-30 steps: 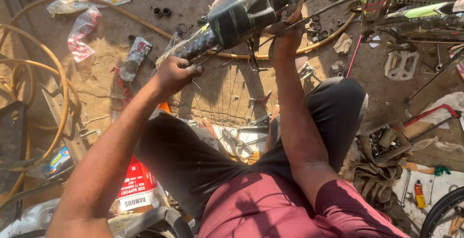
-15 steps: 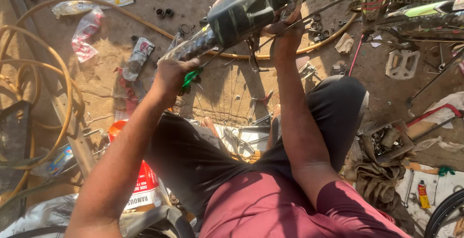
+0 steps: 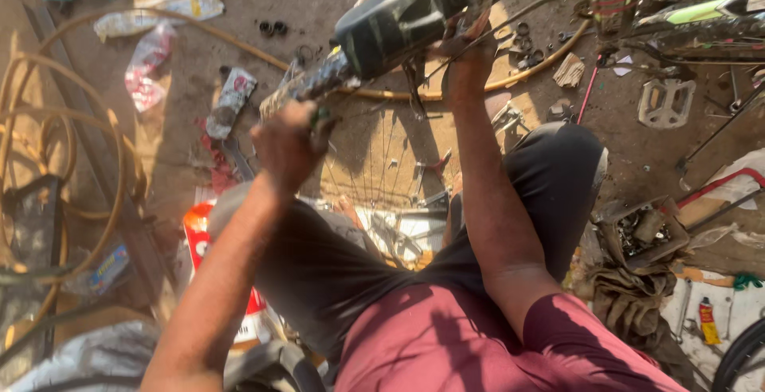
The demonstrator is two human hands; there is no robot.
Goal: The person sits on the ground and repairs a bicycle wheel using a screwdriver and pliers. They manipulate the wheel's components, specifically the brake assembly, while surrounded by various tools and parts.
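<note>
The left hand (image 3: 288,143) was closed around the stiff bicycle tyre (image 3: 319,85) (likely heavy); the right hand (image 3: 470,41) gripped its wheel rim (image 3: 398,21).

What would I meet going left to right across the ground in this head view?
Coiled yellow hose → crumpled white-and-red plastic wrapper → left hand gripping the black knobbly bicycle tyre → right hand → grey metal bicycle pedal.

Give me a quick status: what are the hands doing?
Left hand gripping a green-handled tool at the bike tyre. Right hand up on the black mudguard. Spokes close below, nothing blocking.
</note>
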